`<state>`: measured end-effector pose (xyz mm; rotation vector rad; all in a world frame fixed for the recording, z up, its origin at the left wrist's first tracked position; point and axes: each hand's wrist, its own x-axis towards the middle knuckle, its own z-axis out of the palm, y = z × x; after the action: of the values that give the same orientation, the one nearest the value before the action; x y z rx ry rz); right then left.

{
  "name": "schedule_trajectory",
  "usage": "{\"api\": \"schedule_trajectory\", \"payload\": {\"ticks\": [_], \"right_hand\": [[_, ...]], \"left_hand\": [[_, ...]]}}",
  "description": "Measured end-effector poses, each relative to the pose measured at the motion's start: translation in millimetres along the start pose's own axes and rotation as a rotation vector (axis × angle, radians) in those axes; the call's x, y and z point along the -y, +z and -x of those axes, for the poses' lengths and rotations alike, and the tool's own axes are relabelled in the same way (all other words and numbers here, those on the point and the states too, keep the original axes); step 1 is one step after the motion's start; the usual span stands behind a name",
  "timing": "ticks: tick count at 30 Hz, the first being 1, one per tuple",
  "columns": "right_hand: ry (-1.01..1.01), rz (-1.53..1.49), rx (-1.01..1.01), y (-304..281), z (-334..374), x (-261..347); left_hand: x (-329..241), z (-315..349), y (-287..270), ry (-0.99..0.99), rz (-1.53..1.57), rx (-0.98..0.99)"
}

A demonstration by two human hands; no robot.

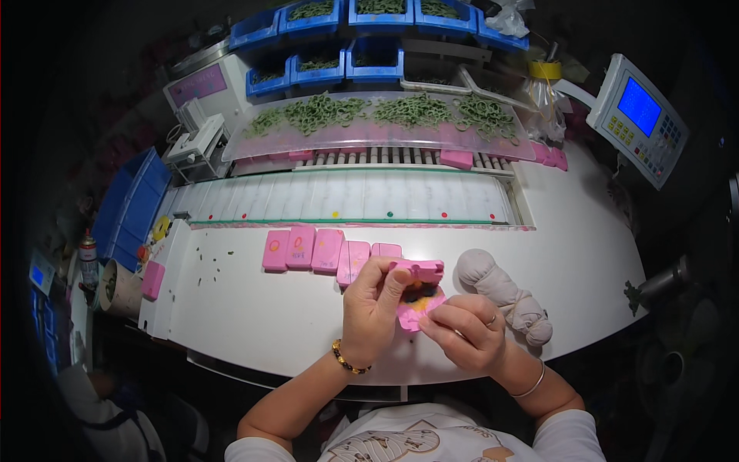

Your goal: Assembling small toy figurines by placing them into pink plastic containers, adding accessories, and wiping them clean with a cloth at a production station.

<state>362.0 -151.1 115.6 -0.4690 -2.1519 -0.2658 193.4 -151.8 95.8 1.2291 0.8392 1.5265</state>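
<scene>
My left hand (368, 312) grips a pink rubber mould (417, 271) above the front of the white table, thumb across it. The mould is parted like a book, showing a dark and yellowish inside. On its lower flap, the fingertips of my right hand (468, 329) pinch the edge. Just behind my left hand lie several closed pink blocks (329, 251) like it, in a row with some coloured marks on top. A knotted off-white cloth bundle (493, 281) rests right of my hands.
Behind runs a white segmented track (292, 199) and a roller strip (385, 160). Above them sits a clear tray (369, 138) with green rings, below blue bins (314, 65). A control panel (639, 115) juts in at right; a metal nozzle (663, 286) pokes over the right edge.
</scene>
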Motion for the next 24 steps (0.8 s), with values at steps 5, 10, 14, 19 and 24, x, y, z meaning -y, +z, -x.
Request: {"api": "schedule_trajectory", "payload": {"ticks": [5,10,14,19,24], "right_hand": [[-0.032,0.027,-0.046,1,5,-5],[-0.027,0.038,-0.064,0,10,-7],[-0.015,0.073,-0.107,0,8,-9],[0.346,-0.208,-0.050,0,3,-7],[0.665,-0.548,-0.140,-2,-11,-12]], "left_hand": [[-1,4,5,0.043,-0.001,0.052],[1,9,8,-0.009,0.010,0.029],[0,10,11,0.034,-0.028,0.040],[0,13,8,0.164,-0.157,0.044],[-6,17,17,0.270,-0.309,0.010]]}}
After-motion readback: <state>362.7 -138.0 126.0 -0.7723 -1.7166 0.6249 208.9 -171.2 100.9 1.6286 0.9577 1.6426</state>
